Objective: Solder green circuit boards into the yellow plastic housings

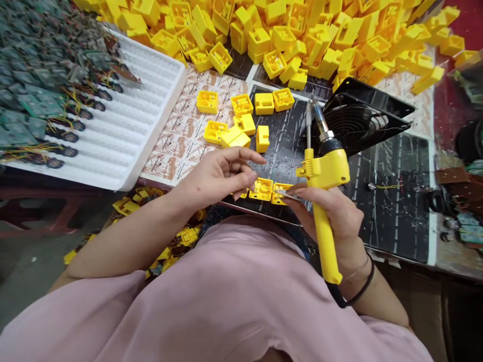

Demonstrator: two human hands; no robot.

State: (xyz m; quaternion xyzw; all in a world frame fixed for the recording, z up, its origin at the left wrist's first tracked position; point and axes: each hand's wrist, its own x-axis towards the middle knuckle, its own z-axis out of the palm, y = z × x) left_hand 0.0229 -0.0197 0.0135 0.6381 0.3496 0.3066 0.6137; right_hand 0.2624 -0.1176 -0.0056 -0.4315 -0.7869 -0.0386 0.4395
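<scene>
A yellow soldering gun [326,201] rests in my right hand [335,213], with its metal tip pointing up and away from me. The thumb and finger of that hand also pinch a thin, pale metal piece, too small to name, over an open yellow plastic housing [278,197]. My left hand [222,176] hovers just left of there, fingers loosely curled and apart, with nothing visible in them. Beneath its fingertips, another open yellow housing [261,189] lies at the table's near edge, with small parts inside. More of this row is partly hidden by my left fingers.
Several yellow housings [207,102] stand ahead of my hands, before a large heap [279,37]. A black fan [358,123] stands behind the soldering gun. At left, a white foam tray [143,110] bears circuit boards [41,100] with wires. Further boards [471,229] lie at far right.
</scene>
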